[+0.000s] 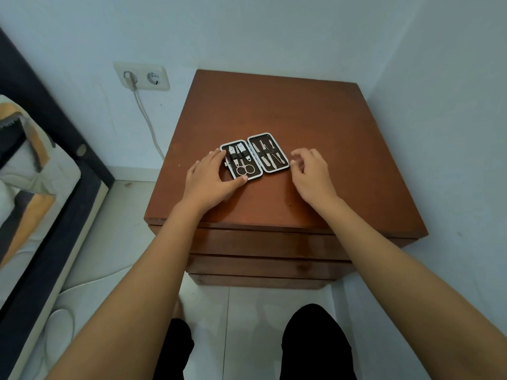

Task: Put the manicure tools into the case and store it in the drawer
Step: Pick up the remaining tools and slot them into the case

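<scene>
A small manicure case (254, 155) lies open flat on the brown nightstand (274, 111). Its left half holds clippers and small scissors (245, 169) under a strap; its right half holds several slim metal tools (270, 156). My left hand (211, 178) rests at the case's left edge, fingers touching the rim and thumb at its front corner. My right hand (311, 174) hovers just right of the case with fingers spread and curled, holding nothing. The top drawer front (263, 242) below the tabletop is closed.
The nightstand stands in a corner with white walls behind and to the right. A double wall socket (142, 76) with a white cable is on the left. A bed (33, 165) with a dark frame runs along the far left. My knees are below.
</scene>
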